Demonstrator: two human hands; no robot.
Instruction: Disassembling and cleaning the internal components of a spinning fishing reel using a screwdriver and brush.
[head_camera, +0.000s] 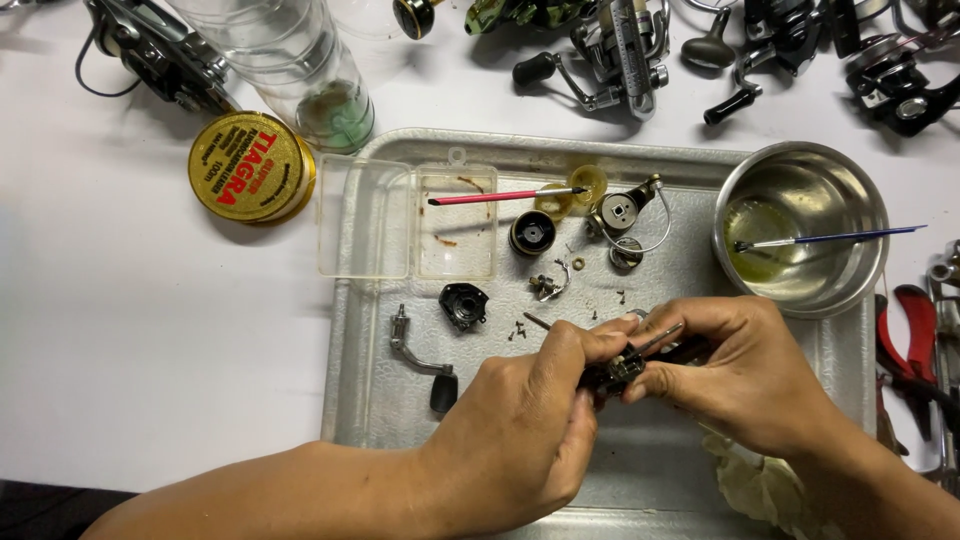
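Note:
Both of my hands meet over a dimpled metal tray (365, 400). My left hand (530, 430) pinches a thin metal tool whose tip (535, 321) sticks out to the upper left. My right hand (740, 370) grips a small dark reel body (622, 368), pressed against the left fingers. Loose reel parts lie on the tray beyond my hands: a crank handle (420, 352), a black side cover (464, 305), a round spool (532, 233), a rotor with wire bail (630, 215) and tiny screws (518, 328).
A clear open plastic box (405, 220) holds a pink-handled brush (500, 196). A steel bowl (800, 225) with oily liquid holds a blue brush. A gold round tin (250, 166), a clear jar (335, 100), several reels at the top, red pliers (915, 330) and a crumpled cloth (760, 485) surround the tray.

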